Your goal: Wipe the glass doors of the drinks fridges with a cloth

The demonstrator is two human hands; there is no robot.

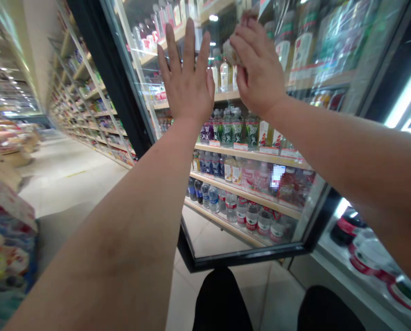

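Observation:
My left hand (188, 92) lies flat with fingers spread against the glass door (205, 239) of a drinks cooler. To its right, my right hand (262, 73) is closed around a crumpled greyish cloth (231, 53) held at the glass. Part of the cloth is hidden behind my fingers. The door stands open at an angle, with a black frame (246, 258) round the pane. Rows of bottles (231, 126) show in the glass; I cannot tell how much of this is reflection.
At the lower right, large bottles (367, 257) stand on the cooler's lit bottom shelf. Stocked shelves (98, 108) run along an aisle to the left. Colourful packages (5, 257) stand at the lower left. My dark-clad knees (222, 299) are below the door.

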